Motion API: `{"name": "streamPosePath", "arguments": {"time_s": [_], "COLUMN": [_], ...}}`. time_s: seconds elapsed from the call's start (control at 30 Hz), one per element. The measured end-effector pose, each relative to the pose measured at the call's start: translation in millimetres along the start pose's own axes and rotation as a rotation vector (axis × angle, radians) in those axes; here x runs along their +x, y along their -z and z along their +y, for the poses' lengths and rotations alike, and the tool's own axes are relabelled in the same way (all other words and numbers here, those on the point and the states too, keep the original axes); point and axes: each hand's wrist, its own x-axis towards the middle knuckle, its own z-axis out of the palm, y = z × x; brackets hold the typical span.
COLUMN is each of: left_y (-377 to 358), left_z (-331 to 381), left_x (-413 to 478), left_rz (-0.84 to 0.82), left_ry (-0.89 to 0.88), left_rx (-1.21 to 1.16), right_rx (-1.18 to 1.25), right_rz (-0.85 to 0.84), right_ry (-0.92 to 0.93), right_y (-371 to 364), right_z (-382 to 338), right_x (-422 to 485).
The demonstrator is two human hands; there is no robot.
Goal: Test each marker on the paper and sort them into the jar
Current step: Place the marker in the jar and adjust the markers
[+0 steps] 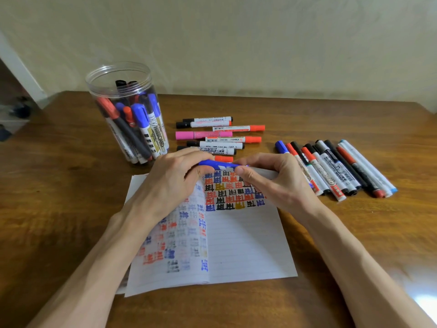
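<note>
I hold one blue marker with a white middle [218,165] in both my hands. My left hand [170,183] pinches its left end. My right hand [274,181] pinches its right end with the fingertips. The marker is up in the air, just over the top edge of the white lined paper [248,245].

The marker lies flat and long, going from left to right in front of me. Its right end dips a tiny bit. My fingers hide both ends, so I cannot tell which way the tip points, or if the cap is on.

I think I am somewhere in the middle of the job. The tall clear plastic jar [123,110] stands at the back left of the brown wooden bench [59,209]. It has lots of red, blue and black markers in it. The top of the right page is full of little red, blue, black and yellow test marks. The lower part of that page is bare.

There is a lot left, I think. A bunch of markers with black, red and pink caps [212,136] lies just behind my hands. A row of more markers [335,166] lies off to my right. I cannot tell which of these I have tried.
</note>
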Motion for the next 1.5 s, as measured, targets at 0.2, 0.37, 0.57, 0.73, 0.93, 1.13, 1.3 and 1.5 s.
{"name": "streamPosePath", "arguments": {"time_s": [0.2, 0.37, 0.57, 0.73, 0.93, 1.13, 1.3, 1.5], "left_y": [-2.0, -0.5, 18.4, 13.4, -15.0, -30.7, -31.5, -26.9], "left_z": [4.2, 10.8, 22.0, 26.4, 10.0, -9.0, -12.9, -13.4], "left_x": [4.7, 5.0, 6.5, 23.2, 38.3, 33.4, 29.6, 28.5], "left_rz": [0.001, -0.106, -0.458, -0.430, -0.093, 0.053, 0.050, 0.026], "left_ry": [-0.002, 0.129, 0.259, 0.274, 0.272, 0.286, 0.298, 0.315], "left_rx": [-0.019, -0.075, 0.254, 0.381, 0.360, 0.367, 0.333, 0.316], "right_rx": [-0.189, -0.421, -0.680, -0.873, -0.955, -0.949, -0.964, -0.979], "right_rz": [-0.023, 0.187, 0.559, 0.568, 0.616, 0.528, 0.526, 0.520], "right_ry": [0.031, 0.161, -0.074, -0.131, -0.107, -0.141, -0.191, -0.195], "right_y": [8.9, 16.5, 32.9, 31.8, 30.1, 30.3, 31.9, 32.4], "right_z": [2.3, 8.1, 31.4, 40.6, 47.4, 52.6, 51.3, 50.7], "right_x": [5.9, 8.9, 12.9, 14.2, 15.5, 15.7, 14.5, 15.1]}}
